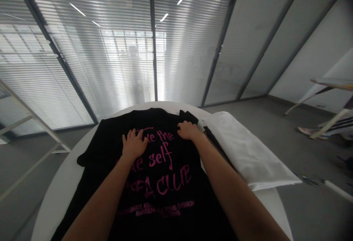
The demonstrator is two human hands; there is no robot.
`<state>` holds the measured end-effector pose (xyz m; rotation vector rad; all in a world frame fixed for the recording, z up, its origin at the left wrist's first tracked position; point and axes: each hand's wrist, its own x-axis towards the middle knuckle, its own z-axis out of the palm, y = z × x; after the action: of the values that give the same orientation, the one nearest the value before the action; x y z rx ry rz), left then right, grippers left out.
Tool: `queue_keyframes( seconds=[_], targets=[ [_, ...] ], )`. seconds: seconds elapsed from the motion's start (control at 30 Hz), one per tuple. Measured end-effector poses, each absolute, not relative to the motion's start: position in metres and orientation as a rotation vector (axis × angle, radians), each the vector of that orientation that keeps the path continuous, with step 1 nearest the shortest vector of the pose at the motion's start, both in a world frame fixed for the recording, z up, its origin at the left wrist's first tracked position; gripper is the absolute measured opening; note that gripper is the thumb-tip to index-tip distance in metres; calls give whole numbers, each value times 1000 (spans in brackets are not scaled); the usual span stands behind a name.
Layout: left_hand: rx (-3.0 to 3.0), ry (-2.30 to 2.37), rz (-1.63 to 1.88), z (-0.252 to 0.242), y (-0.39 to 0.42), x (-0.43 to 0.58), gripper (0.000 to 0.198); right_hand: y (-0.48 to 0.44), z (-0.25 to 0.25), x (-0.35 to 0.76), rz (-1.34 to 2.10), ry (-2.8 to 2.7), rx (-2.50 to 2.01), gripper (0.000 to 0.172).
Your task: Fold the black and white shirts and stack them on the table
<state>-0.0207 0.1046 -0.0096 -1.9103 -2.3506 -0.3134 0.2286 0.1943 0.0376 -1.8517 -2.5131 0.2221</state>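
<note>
A black T-shirt [162, 175] with pink lettering lies spread on a round white table [55, 197], its collar edge at the far side. My left hand [134, 144] rests flat on the upper print, fingers spread. At the shirt's right shoulder, my right hand [189, 130] has its fingers curled onto the fabric, seemingly pinching it; the fingertips are partly hidden. Just beyond that hand, a bunched bit of black cloth [189, 117] sticks up. The shirt's left sleeve [89, 154] lies stretched out, while my forearms cover part of the lettering.
A folded white cloth [245, 149] lies on the table's right side, its corner hanging past the edge. Glass panels with blinds [124, 68] stand behind the table. To the left is a pale frame [35, 119]. A person's shoe [311, 131] shows at the right, beside another table [331, 83].
</note>
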Motion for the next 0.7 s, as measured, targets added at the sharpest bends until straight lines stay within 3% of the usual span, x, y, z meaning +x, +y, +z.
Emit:
queue_keyframes(
  seconds=[0.23,0.37,0.47,0.6,0.7],
  targets=[
    [-1891,-2338,-374,-10,105,-21,56,241,48,217,371,-2553,-1734,48],
    [-1882,-2333,-393,-10,105,-21,56,244,44,223,130,-2237,-1761,60],
    [-1880,-2341,-391,-10,106,-21,56,241,35,229,-77,-1963,-1790,57],
    [-1873,-2346,-382,-10,107,-20,56,239,21,235,118,-1757,-2132,49],
    [-1874,-2345,-382,-10,108,-21,56,240,15,237,235,-1610,-2245,59]
  ],
)
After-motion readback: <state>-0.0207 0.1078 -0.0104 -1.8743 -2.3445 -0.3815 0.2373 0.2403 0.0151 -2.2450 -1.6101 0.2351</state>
